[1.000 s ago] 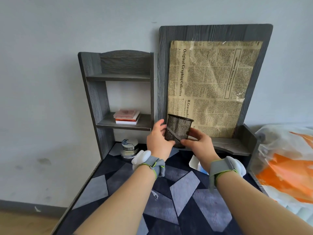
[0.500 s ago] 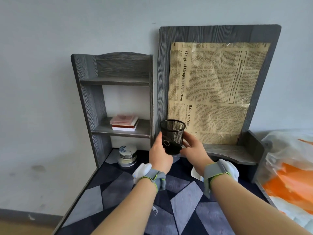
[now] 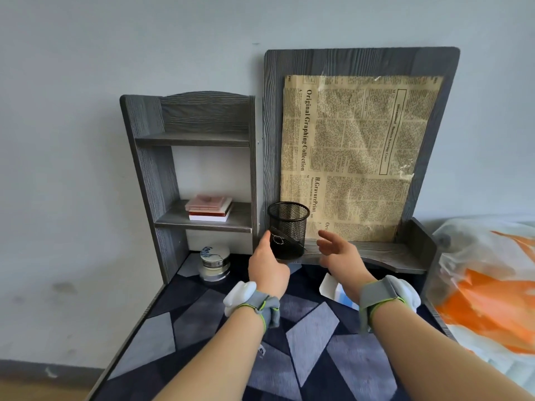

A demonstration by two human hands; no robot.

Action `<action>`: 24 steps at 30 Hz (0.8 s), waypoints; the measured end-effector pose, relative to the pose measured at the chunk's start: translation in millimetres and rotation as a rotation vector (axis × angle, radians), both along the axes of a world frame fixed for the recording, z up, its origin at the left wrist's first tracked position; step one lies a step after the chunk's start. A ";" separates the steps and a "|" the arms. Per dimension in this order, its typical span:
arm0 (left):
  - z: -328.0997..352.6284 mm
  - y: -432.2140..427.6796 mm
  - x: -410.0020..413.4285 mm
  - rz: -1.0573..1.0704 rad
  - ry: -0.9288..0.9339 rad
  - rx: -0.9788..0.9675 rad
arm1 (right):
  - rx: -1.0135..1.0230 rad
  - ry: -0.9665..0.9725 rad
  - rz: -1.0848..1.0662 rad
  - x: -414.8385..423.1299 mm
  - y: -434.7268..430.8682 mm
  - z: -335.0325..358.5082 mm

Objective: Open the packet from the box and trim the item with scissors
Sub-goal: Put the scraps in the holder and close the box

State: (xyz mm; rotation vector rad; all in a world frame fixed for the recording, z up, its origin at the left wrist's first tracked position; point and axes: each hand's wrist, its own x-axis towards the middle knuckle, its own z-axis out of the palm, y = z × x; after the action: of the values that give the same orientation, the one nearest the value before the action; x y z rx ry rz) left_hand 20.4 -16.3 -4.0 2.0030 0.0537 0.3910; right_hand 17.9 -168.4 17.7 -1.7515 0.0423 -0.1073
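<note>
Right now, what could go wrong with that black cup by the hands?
1. The mesh cup stands near the front edge of the ledge. A nudge from the left hand, which is right beside it, might tip it onto the mat below.
2. The right hand is open and apart from the cup, so it may not catch it in time.

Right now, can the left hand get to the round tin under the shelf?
Probably yes. The left hand, beside the mesh cup, holds nothing, and only bare mat lies between it and the tin.
</note>
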 end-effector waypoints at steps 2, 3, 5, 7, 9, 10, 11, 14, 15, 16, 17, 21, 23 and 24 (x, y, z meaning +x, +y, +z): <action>2.7 -1.3 -8.0 0.027 -0.024 0.016 | 0.005 0.016 -0.017 -7.1 -9.0 -1.4; 2.9 -1.4 -11.2 0.046 -0.035 0.021 | 0.000 0.023 -0.027 -8.2 -12.3 -3.3; 4.4 -4.0 -22.0 0.079 -0.046 0.027 | -0.025 0.038 -0.061 -13.0 -20.9 -7.8; 0.7 -9.0 -30.2 0.087 -0.030 0.065 | -0.083 0.054 -0.114 -18.2 -32.2 -14.4; -5.6 -10.8 -32.3 0.063 0.009 0.085 | -0.176 0.069 -0.150 -19.4 -40.7 -22.8; -9.2 -13.1 -32.8 0.039 0.041 0.087 | -0.247 0.072 -0.162 -21.4 -45.4 -26.5; -13.4 -15.7 -32.9 0.012 0.079 0.092 | -0.341 0.075 -0.168 -23.4 -50.0 -30.3; -28.4 -21.3 -33.5 -0.073 0.184 0.140 | -0.706 0.118 -0.139 -29.6 -60.7 -42.1; -33.3 -22.2 -32.8 -0.101 0.225 0.156 | -0.806 0.141 -0.123 -30.0 -62.5 -45.4; -39.2 -22.8 -31.3 -0.129 0.259 0.170 | -0.881 0.152 -0.115 -29.6 -63.9 -49.0; -41.7 -22.1 -30.2 -0.150 0.292 0.181 | -0.930 0.154 -0.114 -29.4 -64.1 -49.2; -52.6 -21.3 -25.3 -0.178 0.383 0.229 | -1.123 0.217 -0.168 -22.6 -61.7 -53.7; -54.5 -21.5 -22.7 -0.183 0.396 0.248 | -1.206 0.258 -0.226 -18.4 -59.6 -56.8; -54.2 -20.4 -20.7 -0.185 0.400 0.246 | -1.220 0.265 -0.241 -14.8 -57.8 -59.0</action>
State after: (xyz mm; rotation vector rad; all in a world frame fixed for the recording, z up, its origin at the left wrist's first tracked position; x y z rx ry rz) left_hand -0.4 -36.7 -58.2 2.2807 0.0718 -0.1316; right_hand 3.1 -226.2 -41.3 -2.9659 0.4626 -0.0757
